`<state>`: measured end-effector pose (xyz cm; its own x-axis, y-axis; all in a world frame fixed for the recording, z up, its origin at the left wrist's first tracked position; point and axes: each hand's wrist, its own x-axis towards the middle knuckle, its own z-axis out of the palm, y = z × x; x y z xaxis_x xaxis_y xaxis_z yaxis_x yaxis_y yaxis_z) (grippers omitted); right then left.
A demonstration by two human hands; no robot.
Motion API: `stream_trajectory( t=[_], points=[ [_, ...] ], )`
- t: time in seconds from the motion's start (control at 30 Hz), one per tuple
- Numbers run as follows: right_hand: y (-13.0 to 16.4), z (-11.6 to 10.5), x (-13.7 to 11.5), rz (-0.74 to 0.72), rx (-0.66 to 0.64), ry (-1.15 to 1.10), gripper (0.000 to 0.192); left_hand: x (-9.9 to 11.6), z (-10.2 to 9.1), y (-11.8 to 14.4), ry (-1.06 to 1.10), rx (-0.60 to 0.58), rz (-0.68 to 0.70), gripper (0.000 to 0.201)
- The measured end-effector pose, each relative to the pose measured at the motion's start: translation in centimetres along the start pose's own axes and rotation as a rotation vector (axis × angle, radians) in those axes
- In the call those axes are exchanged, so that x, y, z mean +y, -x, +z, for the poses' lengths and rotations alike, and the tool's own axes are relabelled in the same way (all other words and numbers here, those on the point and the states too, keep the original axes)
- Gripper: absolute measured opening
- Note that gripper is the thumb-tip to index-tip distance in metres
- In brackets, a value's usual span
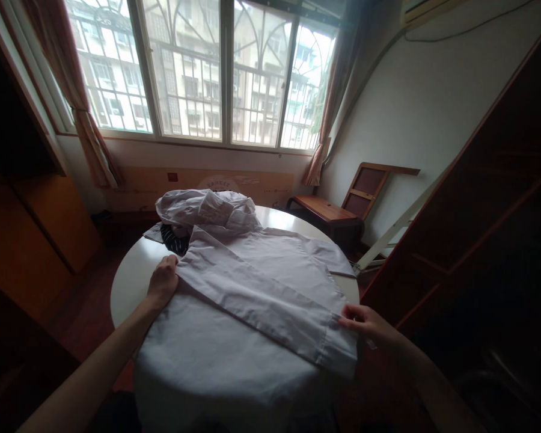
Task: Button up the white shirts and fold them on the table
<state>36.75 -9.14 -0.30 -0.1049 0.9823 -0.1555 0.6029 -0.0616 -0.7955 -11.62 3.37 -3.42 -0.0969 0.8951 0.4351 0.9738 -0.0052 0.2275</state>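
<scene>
Shirt [198,355], over desk [124,288]. Left hand [163,279] clamped on sleeve [252,294], desk's left; right hand [365,322] pinching cuff [340,347], desk's right. Step: seemingly straightening sleeve; next calls for smoothing.

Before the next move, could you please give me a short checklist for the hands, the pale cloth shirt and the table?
1. Left hand on the pale grey-white cloth shirt: ok, it grips the upper end of the folded-over sleeve.
2. Right hand at the cuff end: ok, fingers pinch the sleeve's edge.
3. Sleeve smooth: not ok, shallow creases show.
4. Shirt wholly within the round, glossy white table: cannot tell, cloth hides the near rim.
5. Crumpled pale cloth heap apart from the shirt: cannot tell, they overlap in this view.
</scene>
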Motion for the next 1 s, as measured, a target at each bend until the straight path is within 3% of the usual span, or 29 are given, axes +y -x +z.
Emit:
stream_trajectory(
  t=[0.1,0.17,0.3,0.4,0.5,0.6,0.67,0.8,0.9,1.0],
  points=[
    [-0.2,-1.1,0.7,-0.004,-0.007,-0.171,0.038,0.6,-0.1,0.0,0.026,0.019,0.069,0.035],
    [-0.4,-1.5,1.1,0.01,-0.004,-0.151,0.037,0.8,-0.1,-0.1,0.1,-0.012,0.154,0.04],
    [-0.7,-1.3,1.8,0.042,0.048,0.057,0.035,0.3,0.0,-0.5,0.215,-0.197,0.238,0.051],
    [-0.7,-1.1,2.3,0.024,0.035,-0.012,0.034,-0.4,0.2,-0.7,0.243,-0.286,0.23,0.061],
    [-0.3,-1.3,2.4,0.018,-0.047,-0.169,0.036,-0.9,0.3,-0.7,0.247,-0.306,0.258,0.064],
    [-0.1,-1.5,2.1,0.055,-0.116,-0.098,0.035,-1.2,0.2,-0.4,0.199,-0.236,0.255,0.061],
    [-0.1,-1.4,1.9,0.094,-0.017,0.086,0.031,-1.3,0.2,-0.2,0.147,-0.14,0.208,0.056],
    [-0.5,-1.1,1.8,0.112,0.362,0.372,0.023,-1.7,0.3,0.1,0.091,-0.044,0.193,0.043],
    [-0.9,-0.7,1.4,0.028,0.423,0.385,0.023,-1.6,0.2,0.2,0.072,-0.054,0.247,0.036],
    [-1.7,0.3,0.3,-0.05,0.399,0.332,0.027,-1.3,-0.2,0.3,0.02,-0.045,0.173,0.023]
  ],
)
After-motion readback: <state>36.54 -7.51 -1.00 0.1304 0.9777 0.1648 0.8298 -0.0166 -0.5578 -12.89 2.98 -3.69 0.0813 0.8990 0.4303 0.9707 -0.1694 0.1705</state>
